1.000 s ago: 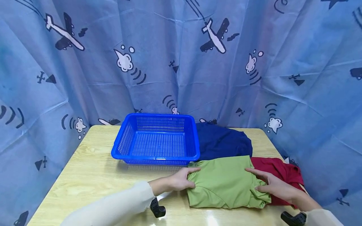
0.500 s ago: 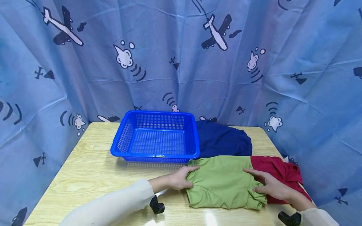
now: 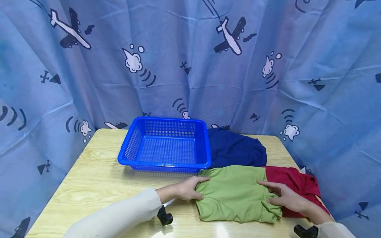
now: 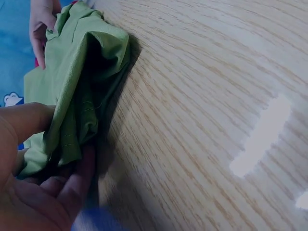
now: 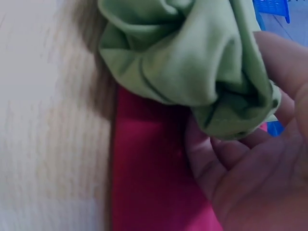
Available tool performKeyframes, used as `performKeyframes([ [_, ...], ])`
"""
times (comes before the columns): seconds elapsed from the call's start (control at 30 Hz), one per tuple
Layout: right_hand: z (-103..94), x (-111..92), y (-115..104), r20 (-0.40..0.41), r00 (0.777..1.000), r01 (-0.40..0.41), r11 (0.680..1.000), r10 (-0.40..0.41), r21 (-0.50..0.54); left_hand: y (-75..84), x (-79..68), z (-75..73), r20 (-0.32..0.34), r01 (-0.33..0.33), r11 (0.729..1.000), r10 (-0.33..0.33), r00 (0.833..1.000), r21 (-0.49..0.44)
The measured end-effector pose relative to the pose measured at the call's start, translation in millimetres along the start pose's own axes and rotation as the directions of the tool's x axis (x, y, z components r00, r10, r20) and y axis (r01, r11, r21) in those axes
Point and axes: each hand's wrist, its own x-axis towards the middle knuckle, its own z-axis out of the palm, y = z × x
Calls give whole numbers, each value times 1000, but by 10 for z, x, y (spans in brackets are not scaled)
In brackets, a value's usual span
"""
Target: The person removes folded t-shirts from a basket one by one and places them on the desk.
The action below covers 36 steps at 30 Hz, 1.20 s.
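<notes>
A folded green shirt [image 3: 235,195] lies near the front of the table, its right part over a red cloth [image 3: 293,178]. At its left end my left hand [image 3: 188,189] grips it, thumb on top and fingers tucked under the folded layers, as the left wrist view shows. My right hand [image 3: 287,196] holds the right end, where the fabric is bunched. In the right wrist view, that thumb [image 5: 284,62] lies against the green fabric and the fingers curl beneath it, above the red cloth. Open folds [image 4: 89,96] face the table's front side.
A blue plastic basket [image 3: 165,165] with nothing inside stands behind the shirt to the left. Right beside it lies a dark blue cloth [image 3: 235,148], partly covered by the basket and the shirt. A patterned blue curtain [image 3: 190,66] hangs behind the wooden table [image 3: 98,178].
The shirt's right end has shifted slightly left with my right hand, showing a little more of the red cloth. My left hand keeps its grip in nearly the same place.
</notes>
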Motion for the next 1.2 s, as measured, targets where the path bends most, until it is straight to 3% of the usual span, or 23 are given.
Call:
performKeyframes([
  [0.23, -10, -15, 10, -16, 997, 72, 997, -73, -42, 18, -17, -16, 24, 3, 999, -4, 1000, 33],
  [0.5, -111, -104, -74, -11, 999, 42, 999, -42, 2, 25, -68, -72, 28, -27, 999, 26, 999, 38],
  [0.63, -154, -107, -115, -44, 997, 68, 997, -69, -21, 12, -87, -88, 27, -67, 997, 67, 997, 32],
  [0.73, -153, -77, -144, -98, 992, 76, 994, -84, -84, -6, -84, -93, 29, -64, 998, 64, 998, -10],
  [0.83, -130, -38, -190, -183, 981, 32, 984, -64, -173, -39, -78, -89, 30, -50, 996, 52, 998, -70],
  [1.03, -52, 47, -323, -355, 935, -107, 943, -12, -314, -91, -112, -106, 15, -54, 992, 56, 998, -114],
  [1.2, 15, 120, -427, -418, 908, -145, 922, -19, -358, -83, -170, -166, -44, -63, 987, 58, 997, -146],
])
